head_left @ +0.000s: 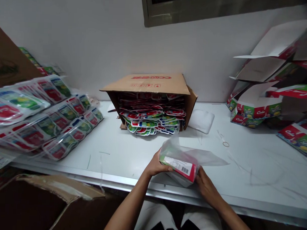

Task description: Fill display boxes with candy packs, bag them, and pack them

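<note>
We have the small box (178, 165) inside a clear bag (204, 156), on our side of the open carton (147, 83). Our left hand (155, 164) grasps 1 end, our right hand (206, 186) the other. We judge it light, stiff but crushable, the plastic slippery; its 2 ends seem the surest hold. Packets (145, 124) fill the carton.

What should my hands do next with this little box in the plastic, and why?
I'd probably fold the loose plastic in against the small box, since it flares out past the box's right end, while the left hand grips one end and the right hand is at the other.
</note>
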Tool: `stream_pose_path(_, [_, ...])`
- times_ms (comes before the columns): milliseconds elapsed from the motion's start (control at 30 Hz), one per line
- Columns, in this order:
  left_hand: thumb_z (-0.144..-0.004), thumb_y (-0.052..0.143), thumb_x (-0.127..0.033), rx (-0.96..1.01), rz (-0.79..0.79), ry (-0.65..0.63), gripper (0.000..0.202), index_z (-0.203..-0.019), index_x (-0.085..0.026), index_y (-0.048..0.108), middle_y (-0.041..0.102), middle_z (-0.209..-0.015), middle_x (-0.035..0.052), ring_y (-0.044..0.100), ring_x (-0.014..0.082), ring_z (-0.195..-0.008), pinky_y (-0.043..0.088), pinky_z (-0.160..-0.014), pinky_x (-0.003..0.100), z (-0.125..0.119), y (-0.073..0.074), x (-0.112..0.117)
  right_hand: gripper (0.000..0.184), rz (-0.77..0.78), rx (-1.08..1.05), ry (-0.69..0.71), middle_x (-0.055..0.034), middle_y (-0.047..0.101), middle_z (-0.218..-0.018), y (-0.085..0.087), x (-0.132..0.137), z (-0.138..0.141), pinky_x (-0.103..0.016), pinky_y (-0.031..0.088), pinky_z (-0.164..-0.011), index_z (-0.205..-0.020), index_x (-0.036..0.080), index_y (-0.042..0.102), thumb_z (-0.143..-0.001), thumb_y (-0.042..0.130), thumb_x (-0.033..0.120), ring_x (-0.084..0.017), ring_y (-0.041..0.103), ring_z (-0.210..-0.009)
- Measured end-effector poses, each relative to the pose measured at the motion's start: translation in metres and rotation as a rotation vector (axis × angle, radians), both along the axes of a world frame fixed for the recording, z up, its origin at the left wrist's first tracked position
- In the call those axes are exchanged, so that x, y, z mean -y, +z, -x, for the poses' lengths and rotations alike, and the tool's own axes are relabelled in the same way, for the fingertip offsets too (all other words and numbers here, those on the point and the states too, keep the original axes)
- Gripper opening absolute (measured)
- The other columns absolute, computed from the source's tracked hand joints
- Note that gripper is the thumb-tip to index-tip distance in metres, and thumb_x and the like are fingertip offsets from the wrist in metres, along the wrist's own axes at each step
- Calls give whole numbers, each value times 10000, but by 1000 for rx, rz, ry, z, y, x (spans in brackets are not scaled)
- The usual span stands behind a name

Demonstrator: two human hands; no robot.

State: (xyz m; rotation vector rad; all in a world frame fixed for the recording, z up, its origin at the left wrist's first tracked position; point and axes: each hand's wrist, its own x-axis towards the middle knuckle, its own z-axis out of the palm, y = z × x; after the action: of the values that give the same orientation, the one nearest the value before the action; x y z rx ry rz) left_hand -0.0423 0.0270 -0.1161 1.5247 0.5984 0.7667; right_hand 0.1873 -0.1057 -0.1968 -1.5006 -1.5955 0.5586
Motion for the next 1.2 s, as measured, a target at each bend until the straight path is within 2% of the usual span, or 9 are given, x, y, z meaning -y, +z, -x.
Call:
stream_pose_path(100, [-525,786,-674,-16,-22,17,1037,-1361,-152,466,623,-1232,147,582,335,-1135,464,-987,481,0,1,0,460,27,-12,-14,-115,564,-1336,22,-1,-6,-487,441,-1038,-1393,252,420,-959,444,402,-279,537,-1233])
stream_pose_path(233, [-550,737,-723,-71,-45,72,980,-1307,-140,514,639,-1199,150,601,327,-1103,479,-967,461,-1,5,2,360,-75,-20,-7,-106,610,-1238,55,-6,-8,-428,477,-996,-1282,239,510,-943,489,358,-254,582,-1148])
stream_pose_path(367, [-570,689,-762,-110,-74,93,871,-1177,-143,607,696,-1017,124,638,308,-1020,485,-946,446,0,8,6,303,-146,-20,-155,-77,658,-1035,68,-9,3,-354,558,-787,-1122,236,581,-880,583,419,-233,640,-931])
stream_pose_path(500, [-586,741,-691,-65,-94,113,839,-1208,-152,577,670,-1088,129,621,298,-1039,485,-945,424,1,7,9,294,-80,-94,-373,-10,595,-722,73,-7,13,-273,498,-514,-916,227,596,-808,648,496,-158,542,-576])
stream_pose_path(567, [-571,764,-673,-65,-89,122,896,-1259,-148,532,660,-1104,129,620,296,-1024,479,-951,428,1,7,10,308,-21,-211,-355,4,579,-673,79,-5,15,-253,457,-463,-861,224,590,-786,668,513,-134,494,-513])
stream_pose_path(700, [-552,801,-628,-83,-77,142,975,-1329,-149,458,638,-1147,121,603,297,-1049,444,-997,444,0,8,11,358,187,-459,-166,-5,605,-637,101,-2,15,-239,409,-450,-787,203,611,-806,624,560,-126,501,-500])
stream_pose_path(800, [-554,811,-608,-81,-59,137,980,-1343,-156,446,620,-1188,118,583,300,-1093,432,-1013,436,0,7,11,400,325,-597,-79,15,589,-597,116,0,17,-217,292,-397,-844,182,636,-814,613,581,-76,383,-405])
stream_pose_path(967, [-547,811,-613,-53,-45,133,990,-1350,-164,445,618,-1194,113,579,298,-1100,422,-1018,420,1,6,13,359,387,-906,-44,77,453,-451,125,-2,23,-200,205,-404,-894,200,614,-797,671,541,-64,304,-378])
stream_pose_path(1200, [-583,804,-587,-65,-66,141,895,-1316,-178,493,624,-1167,101,584,293,-1084,421,-1018,416,4,7,15,376,362,-1418,-145,114,377,-537,126,-5,33,-134,217,-390,-909,220,591,-661,852,326,-16,250,-416])
